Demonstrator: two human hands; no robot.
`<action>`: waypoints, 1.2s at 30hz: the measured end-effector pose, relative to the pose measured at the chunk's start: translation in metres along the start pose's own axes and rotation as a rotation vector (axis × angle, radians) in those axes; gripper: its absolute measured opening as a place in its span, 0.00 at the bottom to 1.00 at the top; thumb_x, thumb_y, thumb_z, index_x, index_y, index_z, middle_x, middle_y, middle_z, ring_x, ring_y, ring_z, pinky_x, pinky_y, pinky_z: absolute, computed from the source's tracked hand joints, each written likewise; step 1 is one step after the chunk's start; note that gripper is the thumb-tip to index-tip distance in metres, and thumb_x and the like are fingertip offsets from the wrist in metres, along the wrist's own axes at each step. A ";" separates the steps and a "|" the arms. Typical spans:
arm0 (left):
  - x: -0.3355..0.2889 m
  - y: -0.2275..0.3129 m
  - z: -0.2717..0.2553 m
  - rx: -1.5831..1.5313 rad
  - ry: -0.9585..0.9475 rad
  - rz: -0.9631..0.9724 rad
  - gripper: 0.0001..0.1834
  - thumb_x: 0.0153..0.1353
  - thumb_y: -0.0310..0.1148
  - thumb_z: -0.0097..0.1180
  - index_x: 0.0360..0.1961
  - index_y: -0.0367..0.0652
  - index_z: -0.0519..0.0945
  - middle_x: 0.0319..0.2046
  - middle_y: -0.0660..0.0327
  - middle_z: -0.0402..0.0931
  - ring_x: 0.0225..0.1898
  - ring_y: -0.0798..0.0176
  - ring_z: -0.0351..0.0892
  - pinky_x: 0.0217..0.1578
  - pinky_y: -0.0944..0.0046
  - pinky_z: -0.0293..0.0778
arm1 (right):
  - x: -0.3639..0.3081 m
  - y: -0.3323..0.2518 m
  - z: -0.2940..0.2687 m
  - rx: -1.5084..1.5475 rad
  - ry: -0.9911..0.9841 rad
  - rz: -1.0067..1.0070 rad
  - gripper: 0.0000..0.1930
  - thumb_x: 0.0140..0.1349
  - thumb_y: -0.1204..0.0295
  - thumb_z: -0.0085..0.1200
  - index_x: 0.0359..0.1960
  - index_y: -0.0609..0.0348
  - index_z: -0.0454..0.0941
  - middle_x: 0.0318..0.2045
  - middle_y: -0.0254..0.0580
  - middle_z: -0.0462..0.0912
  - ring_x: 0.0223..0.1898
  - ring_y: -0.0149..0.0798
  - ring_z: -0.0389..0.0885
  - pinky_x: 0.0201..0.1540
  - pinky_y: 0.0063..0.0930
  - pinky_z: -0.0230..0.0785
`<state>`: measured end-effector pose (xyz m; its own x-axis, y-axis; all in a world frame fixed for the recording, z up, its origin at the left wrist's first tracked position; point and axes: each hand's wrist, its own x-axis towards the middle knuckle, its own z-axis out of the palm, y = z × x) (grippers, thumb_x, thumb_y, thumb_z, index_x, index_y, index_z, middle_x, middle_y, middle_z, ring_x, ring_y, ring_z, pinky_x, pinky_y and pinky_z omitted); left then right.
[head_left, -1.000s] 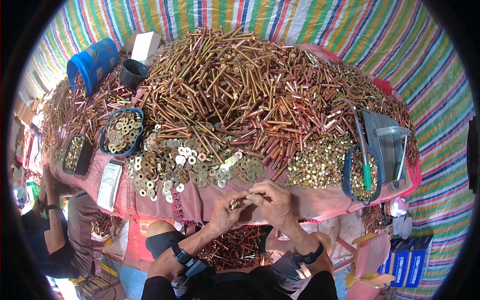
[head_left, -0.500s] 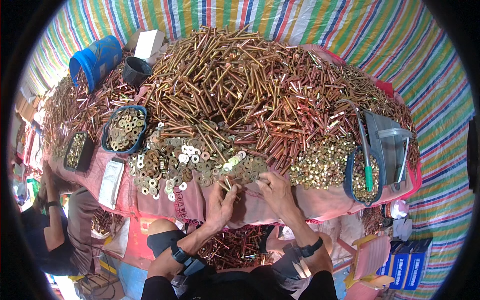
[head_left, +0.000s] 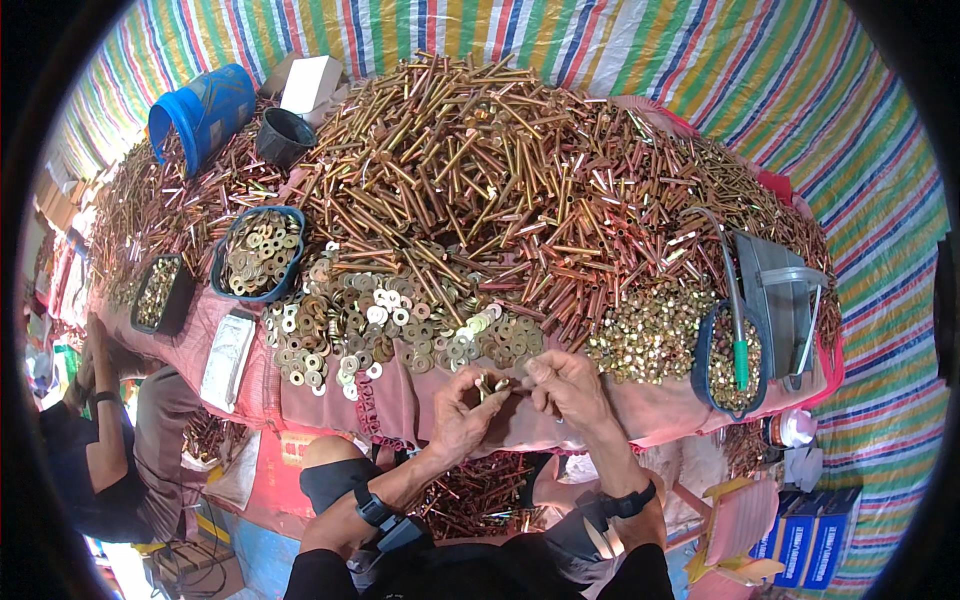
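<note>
Over a surface (head_left: 420, 410) heaped with bolts (head_left: 520, 190), left hand (head_left: 462, 415) and right hand (head_left: 570, 388) pinch washers (head_left: 492, 384) together, seemingly mid-assembly; next, likely careful threading onto a bolt.

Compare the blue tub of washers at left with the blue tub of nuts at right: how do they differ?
The washer tub holds flat ringed washers, nothing else; the nut tub holds small nuts with a green-handled tool standing in it. The washer tub sits among bolts, the nut tub near the table's edge. Both are blue-rimmed.

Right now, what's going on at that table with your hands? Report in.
Left hand and right hand together, pinching small brass pieces. Washers spread just ahead. Bolt heap beyond. Nothing blocking.
</note>
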<state>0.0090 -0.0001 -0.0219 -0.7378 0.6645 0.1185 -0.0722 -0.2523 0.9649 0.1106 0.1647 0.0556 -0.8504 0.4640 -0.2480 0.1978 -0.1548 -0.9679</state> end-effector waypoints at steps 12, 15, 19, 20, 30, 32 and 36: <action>-0.005 0.020 0.008 -0.111 -0.051 -0.066 0.08 0.69 0.21 0.64 0.48 0.37 0.81 0.36 0.67 0.82 0.37 0.75 0.78 0.38 0.71 0.75 | -0.013 -0.014 0.014 -0.092 -0.042 0.021 0.18 0.73 0.58 0.62 0.36 0.63 0.83 0.20 0.33 0.82 0.19 0.24 0.79 0.20 0.20 0.69; -0.005 0.015 0.015 -0.174 -0.073 -0.008 0.09 0.71 0.22 0.62 0.50 0.37 0.79 0.37 0.66 0.82 0.38 0.75 0.78 0.39 0.70 0.76 | -0.017 -0.014 0.014 -0.036 -0.046 -0.001 0.18 0.73 0.58 0.62 0.36 0.64 0.82 0.22 0.35 0.83 0.19 0.23 0.79 0.19 0.19 0.69; -0.004 0.017 0.018 -0.148 -0.068 -0.034 0.08 0.72 0.23 0.61 0.50 0.36 0.79 0.38 0.64 0.82 0.40 0.73 0.78 0.41 0.70 0.76 | -0.018 -0.015 0.005 -0.214 0.092 -0.051 0.16 0.71 0.60 0.64 0.38 0.64 0.84 0.25 0.37 0.86 0.25 0.30 0.84 0.26 0.26 0.75; -0.006 0.019 0.017 -0.120 -0.077 -0.050 0.08 0.72 0.23 0.61 0.50 0.36 0.79 0.38 0.64 0.82 0.40 0.73 0.78 0.42 0.70 0.76 | -0.017 -0.014 0.000 -0.338 0.194 -0.120 0.15 0.70 0.61 0.64 0.38 0.63 0.84 0.25 0.38 0.87 0.27 0.33 0.85 0.29 0.29 0.77; -0.004 0.017 0.018 -0.041 -0.061 -0.056 0.13 0.72 0.25 0.63 0.55 0.36 0.79 0.39 0.65 0.82 0.38 0.74 0.78 0.38 0.73 0.75 | -0.010 -0.003 -0.043 -1.058 0.465 -0.164 0.10 0.69 0.67 0.61 0.46 0.57 0.86 0.34 0.53 0.88 0.35 0.52 0.87 0.41 0.45 0.78; -0.004 0.018 0.020 -0.032 -0.030 -0.015 0.15 0.72 0.24 0.63 0.58 0.36 0.78 0.40 0.65 0.82 0.37 0.74 0.78 0.38 0.73 0.75 | -0.008 0.001 -0.043 -1.129 0.400 -0.250 0.11 0.68 0.68 0.61 0.49 0.56 0.85 0.35 0.53 0.87 0.36 0.55 0.86 0.42 0.48 0.78; -0.004 0.022 0.016 0.001 -0.069 -0.054 0.16 0.72 0.20 0.59 0.59 0.37 0.79 0.42 0.62 0.82 0.45 0.71 0.79 0.48 0.68 0.77 | 0.000 0.008 -0.044 -1.155 0.348 -0.375 0.10 0.67 0.72 0.62 0.49 0.56 0.84 0.35 0.50 0.84 0.34 0.53 0.83 0.40 0.45 0.78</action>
<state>0.0217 0.0029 0.0029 -0.6848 0.7241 0.0821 -0.1099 -0.2139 0.9706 0.1337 0.2017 0.0463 -0.8081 0.5459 0.2213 0.4318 0.8045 -0.4079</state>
